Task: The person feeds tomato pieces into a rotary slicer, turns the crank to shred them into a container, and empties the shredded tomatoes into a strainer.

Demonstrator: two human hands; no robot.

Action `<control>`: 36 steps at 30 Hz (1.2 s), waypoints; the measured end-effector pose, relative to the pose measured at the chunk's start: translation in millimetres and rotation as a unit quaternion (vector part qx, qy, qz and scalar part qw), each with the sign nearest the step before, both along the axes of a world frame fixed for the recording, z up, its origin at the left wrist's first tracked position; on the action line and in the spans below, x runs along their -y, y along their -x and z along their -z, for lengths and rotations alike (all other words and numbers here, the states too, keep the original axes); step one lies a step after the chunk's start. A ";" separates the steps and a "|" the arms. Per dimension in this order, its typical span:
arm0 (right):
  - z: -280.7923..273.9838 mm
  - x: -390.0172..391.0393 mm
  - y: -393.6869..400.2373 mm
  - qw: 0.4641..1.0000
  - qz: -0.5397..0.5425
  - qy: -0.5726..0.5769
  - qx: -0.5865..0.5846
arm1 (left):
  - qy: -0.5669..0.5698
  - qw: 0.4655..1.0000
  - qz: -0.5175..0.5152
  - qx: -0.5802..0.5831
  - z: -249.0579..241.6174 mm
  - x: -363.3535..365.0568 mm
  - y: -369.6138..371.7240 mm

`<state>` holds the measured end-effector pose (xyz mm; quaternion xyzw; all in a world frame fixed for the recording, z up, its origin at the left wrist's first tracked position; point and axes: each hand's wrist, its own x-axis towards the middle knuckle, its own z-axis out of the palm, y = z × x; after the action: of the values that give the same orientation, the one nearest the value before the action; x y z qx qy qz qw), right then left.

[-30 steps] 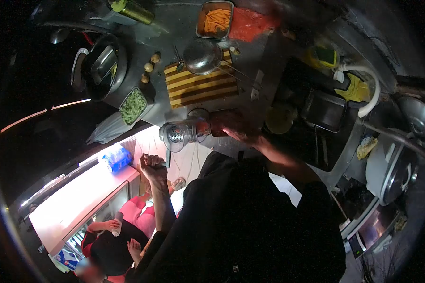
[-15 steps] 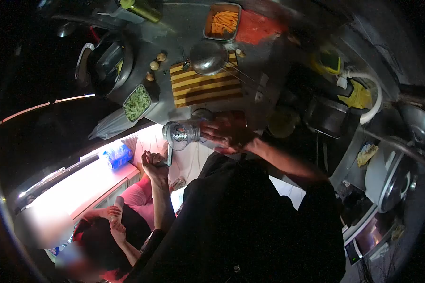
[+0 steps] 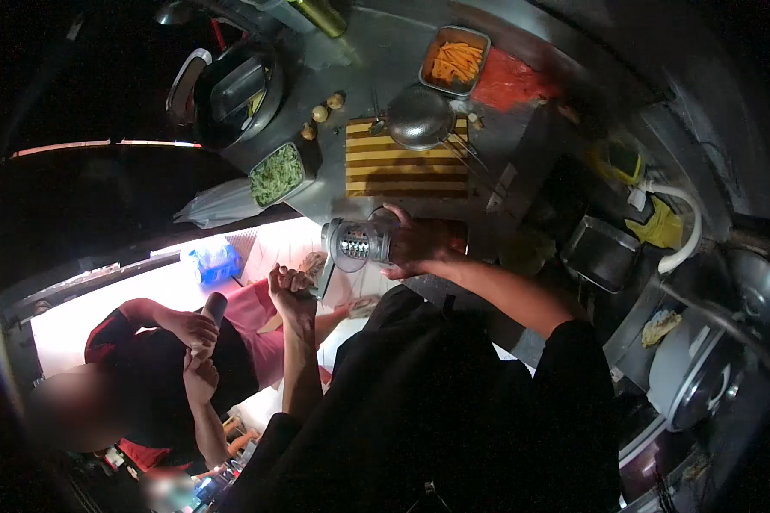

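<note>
A rotary drum grater [image 3: 352, 243] with a clear body and a perforated metal drum lies sideways at the counter's near edge. My right hand [image 3: 416, 244] is closed around its right end, the thumb toward the cutting board. On the left, my left hand [image 3: 289, 287] is closed round the grip of the crank handle [image 3: 323, 279], which hangs down from the grater's open end. Whatever is inside the drum cannot be made out. Just beyond stands a striped wooden cutting board [image 3: 406, 175] with a metal strainer [image 3: 419, 117] resting on its far part.
Shredded green vegetable fills a metal container [image 3: 276, 175] at the left. Carrot sticks lie in a tray [image 3: 455, 60] beside a red plastic bag [image 3: 512, 81]. Onions [image 3: 320, 113] sit nearby. Another person [image 3: 198, 329] holds a cylindrical object at the lower left. A sink area is right.
My view has shifted, so the counter items appear farther right. The right hand's grip on the grater looks changed, with its thumb now raised. The other person's arms have moved upward in view.
</note>
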<state>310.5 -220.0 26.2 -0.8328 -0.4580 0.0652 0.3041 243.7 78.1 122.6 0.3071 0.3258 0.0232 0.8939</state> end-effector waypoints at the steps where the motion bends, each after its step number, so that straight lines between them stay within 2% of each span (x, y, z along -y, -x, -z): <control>1: -1.5 5.5 2.5 0.999 0.012 0.001 -0.038 | -0.016 1.000 -0.008 -0.006 1.1 0.3 0.3; 2: -3.3 11.4 5.0 0.997 0.024 0.001 -0.075 | -0.016 1.000 -0.014 -0.012 1.8 0.5 0.9; 3: -47.1 31.5 0.4 0.990 0.028 0.013 -0.140 | -0.016 1.000 -0.020 -0.017 0.3 1.8 0.4; 5: -58.3 47.1 1.4 0.992 0.008 0.052 -0.116 | -0.017 0.999 -0.022 -0.020 -3.3 4.1 -0.8; 7: -28.5 48.5 7.8 0.991 -0.045 0.106 0.062 | 0.009 1.000 -0.003 0.010 -1.2 1.1 1.8; 10: -19.3 78.3 19.9 0.998 -0.034 0.026 -0.049 | 0.007 1.000 -0.011 0.017 5.3 -0.4 5.3; 13: 7.6 112.5 47.5 0.999 -0.011 0.011 0.047 | -0.005 0.998 -0.055 -0.013 9.7 8.3 6.0; 16: 18.6 109.1 62.8 0.999 0.034 0.026 0.014 | 0.008 0.999 -0.051 0.002 32.4 4.8 15.3; 19: -8.0 88.1 61.5 0.994 0.083 -0.011 0.070 | -0.037 0.998 -0.043 -0.019 29.6 19.7 17.8; 22: -24.9 62.9 39.5 0.996 0.033 -0.008 0.077 | -0.058 0.998 -0.003 0.019 37.3 19.9 25.1; 25: -27.2 33.6 15.4 0.996 -0.029 0.075 0.030 | -0.094 0.995 -0.027 -0.020 29.7 23.5 29.2; 27: -21.0 10.8 0.4 0.975 -0.094 0.194 -0.055 | -0.098 0.995 -0.021 0.016 40.9 14.4 32.7; 28: -15.9 1.6 -0.1 0.975 -0.089 0.188 -0.079 | -0.103 0.994 -0.024 0.034 32.7 15.5 33.1; 29: -11.2 -7.6 -0.1 0.974 -0.084 0.183 -0.102 | -0.126 0.988 -0.093 -0.005 27.0 18.5 35.7; 30: -3.7 -6.1 11.8 0.987 -0.042 0.111 -0.112 | -0.197 0.979 -0.047 0.030 15.0 26.3 35.5; 31: 4.6 -6.8 24.3 0.991 -0.004 0.038 -0.127 | -0.169 0.982 -0.073 0.034 2.9 34.8 33.7; 32: 13.6 -12.9 34.4 0.979 0.034 -0.123 -0.161 | -0.138 0.985 -0.098 0.041 -4.6 41.4 31.5; 34: -1.4 -3.4 38.0 0.908 0.027 -0.139 -0.394 | -0.137 0.983 -0.061 0.110 -3.5 45.2 24.8; 35: -9.4 0.1 37.5 0.875 0.000 -0.182 -0.448 | -0.127 0.978 -0.125 0.105 -6.7 56.5 22.5; 36: -17.8 3.7 36.1 0.836 -0.024 -0.223 -0.500 | -0.122 0.981 -0.143 0.049 10.9 43.1 21.9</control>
<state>274.4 -223.6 44.0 -0.5852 -0.2653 0.3760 0.6676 221.8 35.0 111.8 0.3625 0.3167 0.2049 0.8523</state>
